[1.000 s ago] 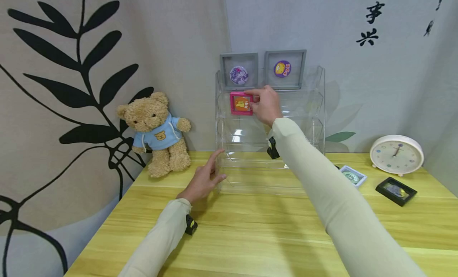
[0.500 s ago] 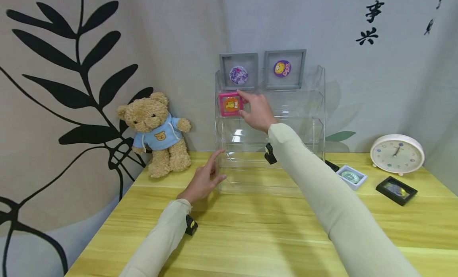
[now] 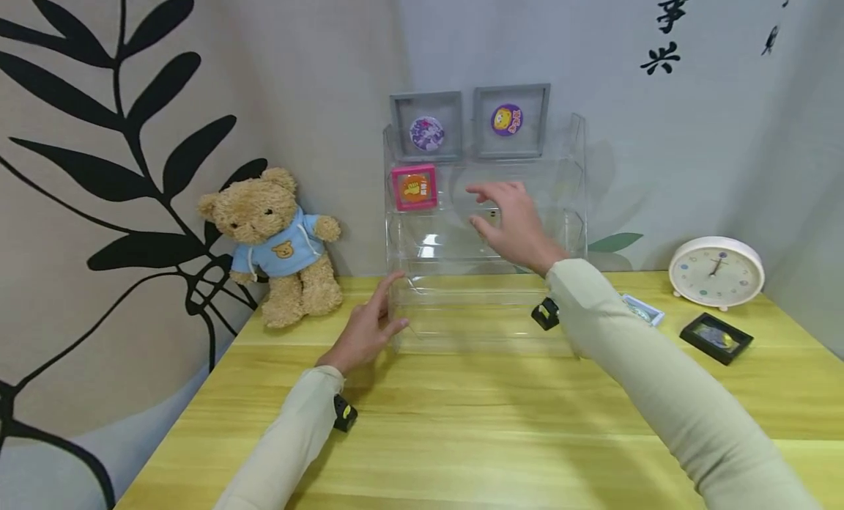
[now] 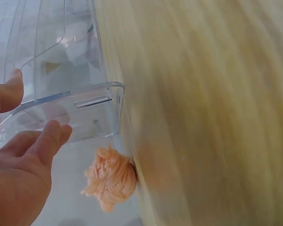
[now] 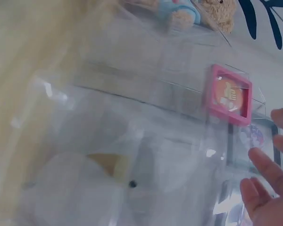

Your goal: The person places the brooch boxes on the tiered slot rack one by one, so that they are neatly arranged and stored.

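A clear tiered display rack stands on the wooden table. My left hand is at its lower left side, fingers extended along the clear side panel. On the second tier, at the left end, sits a small pink frame with an orange round badge inside. My right hand hovers before the rack to the right of that frame, fingers spread and holding nothing. Two grey frames with round badges stand on the top tier: a left one and a right one.
A teddy bear in a blue hoodie sits left of the rack. To the right lie a pale frame, partly behind my right sleeve, and a black frame. A white clock stands behind them. Patterned cloth hangs at the back.
The pink frame slid left along the second tier to its left end. My right hand let go of it and moved right. My left hand stayed at the rack's side; the head view shifted slightly.
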{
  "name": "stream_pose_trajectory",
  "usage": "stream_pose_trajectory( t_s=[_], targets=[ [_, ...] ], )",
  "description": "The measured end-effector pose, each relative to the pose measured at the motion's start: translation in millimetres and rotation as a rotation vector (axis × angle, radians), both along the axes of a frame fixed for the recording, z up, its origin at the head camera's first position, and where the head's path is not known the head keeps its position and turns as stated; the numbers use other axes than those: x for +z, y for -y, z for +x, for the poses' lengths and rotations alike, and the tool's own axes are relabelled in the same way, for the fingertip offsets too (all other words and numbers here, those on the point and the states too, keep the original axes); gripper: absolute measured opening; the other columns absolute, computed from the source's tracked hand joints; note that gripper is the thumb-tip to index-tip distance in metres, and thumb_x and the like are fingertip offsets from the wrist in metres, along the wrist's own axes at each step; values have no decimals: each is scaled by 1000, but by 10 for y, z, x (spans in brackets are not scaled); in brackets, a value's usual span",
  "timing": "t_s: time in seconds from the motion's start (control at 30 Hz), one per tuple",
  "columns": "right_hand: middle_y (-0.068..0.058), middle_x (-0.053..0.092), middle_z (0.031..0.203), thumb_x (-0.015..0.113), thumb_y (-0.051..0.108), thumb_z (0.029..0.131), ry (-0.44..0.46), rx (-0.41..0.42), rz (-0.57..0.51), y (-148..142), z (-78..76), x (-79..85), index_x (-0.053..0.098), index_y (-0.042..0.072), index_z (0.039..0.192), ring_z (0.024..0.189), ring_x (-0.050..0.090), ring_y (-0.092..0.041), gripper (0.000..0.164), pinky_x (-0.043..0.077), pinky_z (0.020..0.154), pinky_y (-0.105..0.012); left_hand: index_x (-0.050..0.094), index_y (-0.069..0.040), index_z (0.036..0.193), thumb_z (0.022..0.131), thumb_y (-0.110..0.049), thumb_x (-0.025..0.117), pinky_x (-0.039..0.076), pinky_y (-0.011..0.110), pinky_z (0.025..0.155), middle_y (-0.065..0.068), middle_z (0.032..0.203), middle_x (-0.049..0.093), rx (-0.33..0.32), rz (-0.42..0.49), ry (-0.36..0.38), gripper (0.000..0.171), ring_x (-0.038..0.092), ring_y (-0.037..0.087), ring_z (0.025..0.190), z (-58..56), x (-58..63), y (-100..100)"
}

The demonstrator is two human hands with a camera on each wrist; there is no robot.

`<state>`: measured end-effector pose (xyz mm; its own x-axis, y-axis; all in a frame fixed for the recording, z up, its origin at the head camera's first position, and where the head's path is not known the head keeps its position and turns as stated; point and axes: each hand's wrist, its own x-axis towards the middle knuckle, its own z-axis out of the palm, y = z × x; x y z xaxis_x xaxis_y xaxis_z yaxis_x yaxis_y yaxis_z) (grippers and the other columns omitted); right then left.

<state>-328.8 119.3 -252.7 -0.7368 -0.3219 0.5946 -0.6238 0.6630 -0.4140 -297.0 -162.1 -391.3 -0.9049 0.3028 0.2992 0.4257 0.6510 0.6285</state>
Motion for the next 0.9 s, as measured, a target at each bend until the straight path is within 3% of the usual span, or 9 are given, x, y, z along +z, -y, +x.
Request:
stream_pose_trajectory(
  t_s=[0.17,0.23,0.33,0.43,0.53,0.6,0.67,0.73,0.9],
  targets=[
    [-19,65,122,67,10,94,-50,-6,22,-316,198,-323,61,2,131,125,44,-38,39,32,111,-58,19,-50,154,95,-19,70,49,39,67,10,71,46,0,-9,1,84,48,23,66,9,-6,37],
    [-19,65,122,68,8,93,-62,-22,26,-478,277,-454,63,2,128,123,46,-38,35,33,109,-60,19,-50,154,95,-20,71,57,49,83,20,90,67,-1,-11,-4,84,66,33,85,3,-9,36],
    [-17,67,120,69,5,92,-89,-46,26,-720,386,-622,66,2,120,116,50,-36,29,40,101,-57,19,-50,155,94,-21,72,49,59,105,30,115,70,-4,-7,-12,85,67,41,113,-7,-3,25],
    [-14,69,113,70,3,90,-125,-76,50,-940,478,-774,69,3,112,106,56,-30,22,48,88,-49,20,-48,155,94,-20,72,54,53,96,19,94,71,-13,-3,-26,85,69,32,95,-24,-3,17],
    [-10,70,105,71,0,88,-181,-107,87,-1120,571,-900,70,6,106,94,59,-24,19,50,75,-40,22,-46,155,94,-17,72,52,40,75,3,70,48,-21,1,-42,84,49,16,67,-37,-6,11],
    [-8,70,100,73,-2,86,-231,-116,104,-1211,620,-965,71,6,102,87,59,-20,18,49,71,-35,22,-47,154,94,-16,71,44,36,67,1,68,34,-24,3,-42,84,35,15,61,-44,-13,13],
    [-6,69,96,73,-3,85,-275,-124,107,-1283,655,-1020,72,7,99,81,58,-16,17,47,69,-28,22,-49,154,94,-16,71,43,35,66,0,68,34,-19,8,-41,84,33,14,62,-45,-17,15],
    [-5,69,92,73,-4,84,-303,-132,94,-1346,675,-1068,72,6,95,77,57,-12,15,46,67,-21,22,-48,154,94,-16,72,50,39,71,2,70,45,-16,6,-52,85,44,14,66,-41,-19,15],
    [-6,69,88,72,-6,84,-250,-189,47,-1479,681,-1181,72,5,92,76,55,-1,14,47,64,-11,22,-48,154,94,-17,72,54,46,81,5,72,47,-17,11,-45,85,50,19,69,-33,-25,15]
  ],
)
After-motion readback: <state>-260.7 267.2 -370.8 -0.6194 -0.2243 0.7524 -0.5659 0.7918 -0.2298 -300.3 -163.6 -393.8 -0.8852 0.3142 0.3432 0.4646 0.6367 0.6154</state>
